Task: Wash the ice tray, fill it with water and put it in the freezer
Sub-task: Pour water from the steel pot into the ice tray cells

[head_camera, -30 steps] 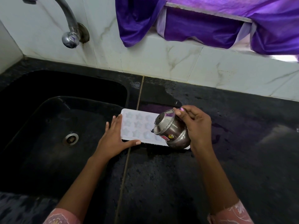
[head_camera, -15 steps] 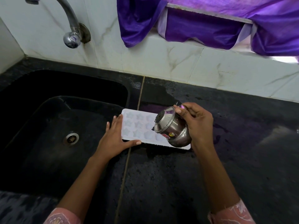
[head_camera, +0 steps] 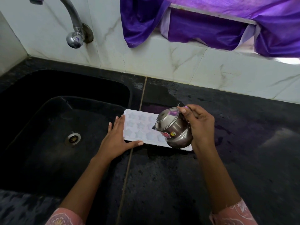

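A white ice tray (head_camera: 139, 125) with star-shaped cells lies flat on the black counter, just right of the sink. My left hand (head_camera: 116, 140) rests with straight fingers against the tray's left end, thumb along its near edge. My right hand (head_camera: 200, 125) grips a small steel pot (head_camera: 173, 129), tilted with its mouth to the left over the tray's right half. The pot hides the tray's right cells. I cannot tell whether water is flowing.
A black sink (head_camera: 48, 127) with a round drain (head_camera: 73, 139) sits to the left. A chrome tap (head_camera: 75, 30) comes out of the white marble wall above it. Purple cloth (head_camera: 211, 25) hangs at the window ledge. The dark counter (head_camera: 227, 159) looks wet in patches.
The pot has stayed tilted over the tray, shifting only slightly. My left hand has kept its place at the tray's left end.
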`<state>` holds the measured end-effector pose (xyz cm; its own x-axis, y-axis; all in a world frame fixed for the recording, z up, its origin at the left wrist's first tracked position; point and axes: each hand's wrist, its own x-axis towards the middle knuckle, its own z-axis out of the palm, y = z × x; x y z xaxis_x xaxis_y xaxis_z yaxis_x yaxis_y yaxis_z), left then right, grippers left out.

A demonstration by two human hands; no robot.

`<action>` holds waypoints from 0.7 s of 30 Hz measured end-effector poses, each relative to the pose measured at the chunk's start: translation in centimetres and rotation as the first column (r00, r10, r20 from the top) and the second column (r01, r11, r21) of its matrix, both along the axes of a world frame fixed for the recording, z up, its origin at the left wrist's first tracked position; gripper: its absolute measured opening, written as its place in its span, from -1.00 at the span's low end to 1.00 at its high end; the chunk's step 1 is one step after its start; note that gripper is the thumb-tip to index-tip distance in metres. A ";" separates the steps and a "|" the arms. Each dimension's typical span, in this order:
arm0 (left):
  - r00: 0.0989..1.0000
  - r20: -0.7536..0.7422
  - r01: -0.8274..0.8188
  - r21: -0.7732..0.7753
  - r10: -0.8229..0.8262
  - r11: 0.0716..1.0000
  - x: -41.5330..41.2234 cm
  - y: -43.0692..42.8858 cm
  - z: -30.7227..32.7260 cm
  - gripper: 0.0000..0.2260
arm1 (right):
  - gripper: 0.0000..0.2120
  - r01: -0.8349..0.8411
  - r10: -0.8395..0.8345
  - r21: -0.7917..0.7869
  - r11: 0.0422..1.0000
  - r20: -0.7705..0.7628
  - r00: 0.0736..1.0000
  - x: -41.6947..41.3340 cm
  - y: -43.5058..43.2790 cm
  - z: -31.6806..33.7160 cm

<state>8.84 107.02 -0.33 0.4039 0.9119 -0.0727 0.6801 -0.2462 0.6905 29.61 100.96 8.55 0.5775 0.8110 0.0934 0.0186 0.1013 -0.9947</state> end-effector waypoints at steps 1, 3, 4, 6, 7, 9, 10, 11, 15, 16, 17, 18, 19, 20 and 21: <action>1.000 -0.004 -0.008 -0.011 0.008 1.000 0.1 -0.1 0.2 0.01 | -0.90 -0.008 0.008 0.004 1.000 -0.003 1.000 0.0 0.1 0.1; 1.000 -0.005 -0.010 -0.008 0.010 1.000 0.0 -0.1 0.3 -0.01 | -0.90 -0.025 0.025 0.009 1.000 -0.017 1.000 -0.2 0.3 0.2; 1.000 -0.004 -0.006 0.001 0.006 1.000 0.0 -0.1 0.3 -0.01 | -0.89 -0.031 0.031 0.008 0.999 -0.025 0.999 -0.3 0.4 0.2; 1.000 -0.006 0.002 0.000 -0.002 1.000 0.0 0.0 0.2 0.00 | -0.87 -0.038 0.038 0.000 0.999 -0.028 0.999 -0.5 0.7 0.1; 1.000 -0.008 -0.004 -0.004 0.004 1.000 -0.1 0.0 0.0 0.00 | -0.86 -0.043 0.042 -0.006 0.999 -0.024 0.999 -0.6 0.8 0.1; 1.000 -0.011 -0.005 0.000 0.005 1.000 -0.1 0.2 -0.3 0.01 | -0.86 -0.051 0.051 -0.017 0.999 -0.015 0.999 -0.8 1.0 0.0; 1.000 -0.013 -0.004 0.004 0.004 1.000 -0.1 0.2 -0.5 0.02 | -0.86 -0.056 0.055 -0.020 0.998 -0.005 0.998 -0.9 1.1 -0.1; 1.000 -0.012 -0.002 0.005 0.002 1.000 -0.2 0.3 -0.6 0.03 | -0.86 -0.061 0.061 -0.024 0.998 0.007 0.998 -1.0 1.2 -0.1; 1.000 -0.015 0.000 0.001 0.001 1.000 -0.1 0.3 -0.6 0.06 | -0.84 -0.091 0.092 -0.036 0.995 0.037 0.995 -1.5 1.3 -0.1; 1.000 -0.015 -0.002 -0.002 0.002 1.000 -0.1 0.2 -0.5 0.04 | -0.83 -0.096 0.098 -0.039 0.995 0.046 0.994 -1.5 1.4 0.0; 1.000 -0.008 -0.003 0.004 0.003 1.000 -0.1 0.3 -0.5 0.03 | -0.83 -0.099 0.101 -0.041 0.994 0.053 0.993 -1.6 1.4 0.0; 1.000 -0.005 -0.001 0.011 0.001 1.000 -0.1 0.3 -0.6 0.03 | -0.83 -0.100 0.103 -0.042 0.994 0.059 0.993 -1.6 1.4 0.0; 1.000 -0.004 -0.002 0.017 0.002 1.000 -0.1 0.3 -0.5 0.03 | -0.83 -0.101 0.104 -0.044 0.994 0.068 0.992 -1.7 1.5 0.0; 1.000 -0.007 -0.002 0.015 0.003 1.000 -0.1 0.3 -0.4 0.03 | -0.83 -0.103 0.106 -0.045 0.994 0.077 0.991 -1.7 1.5 0.1; 1.000 -0.012 -0.001 0.006 0.001 1.000 -0.1 0.1 -0.2 0.03 | -0.82 -0.105 0.108 -0.045 0.993 0.084 0.991 -1.7 1.6 0.1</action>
<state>8.78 107.15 -0.49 0.4023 0.9127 -0.0721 0.6887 -0.2497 0.6807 27.92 102.51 8.65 0.4787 0.8717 0.1053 0.0957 0.0674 -0.9931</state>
